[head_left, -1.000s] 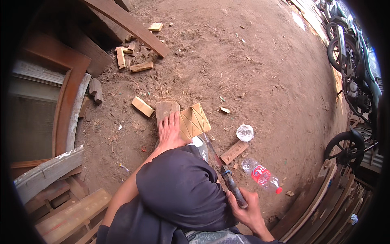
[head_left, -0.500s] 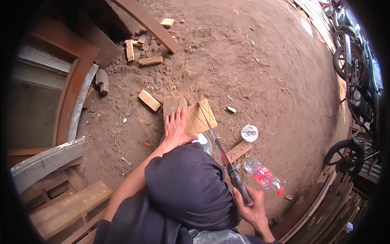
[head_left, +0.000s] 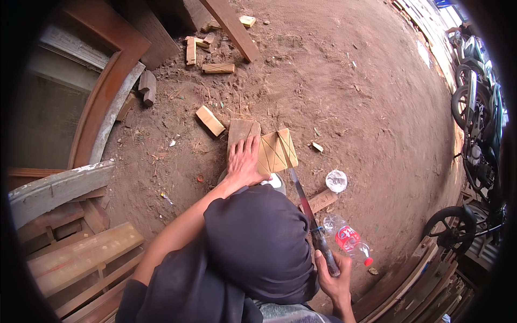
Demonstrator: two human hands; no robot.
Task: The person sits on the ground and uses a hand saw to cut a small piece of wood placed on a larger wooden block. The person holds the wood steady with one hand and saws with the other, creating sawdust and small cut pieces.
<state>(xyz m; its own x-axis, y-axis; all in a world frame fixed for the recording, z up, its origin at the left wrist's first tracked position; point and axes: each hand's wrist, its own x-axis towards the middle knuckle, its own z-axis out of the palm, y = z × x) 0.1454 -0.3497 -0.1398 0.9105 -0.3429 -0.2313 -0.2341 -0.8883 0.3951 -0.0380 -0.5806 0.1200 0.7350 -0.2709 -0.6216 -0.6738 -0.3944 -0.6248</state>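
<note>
My left hand (head_left: 245,164) lies on a brown board (head_left: 242,129), fingers stretched out flat and the thumb by the lower edge of a yellowish wood block (head_left: 269,153). Dark crossing lines mark that block, which sits against the board. My right hand (head_left: 335,272) is wrapped around the dark handle of a long, narrow-bladed tool (head_left: 305,203). Its blade has a reddish stretch, and a blue tie circles the handle's front end. The blade runs up to the block along a dark line; its tip cannot be made out. Below the block, a rounded white-and-grey support (head_left: 276,182) is partly hidden.
Right of the blade lie a plastic bottle (head_left: 349,238), a clear cup-like item (head_left: 336,181) and a wood offcut (head_left: 325,199). Another yellow block (head_left: 210,120) rests on the dirt. Wooden frames (head_left: 86,124) and slats (head_left: 86,258) stand left; motorcycles (head_left: 474,118) and stacked planks (head_left: 401,280) line the right.
The whole view has shifted, so the block and board appear farther right. My left hand stays on the wood, and my right hand still grips the handle, with little visible movement against the block.
</note>
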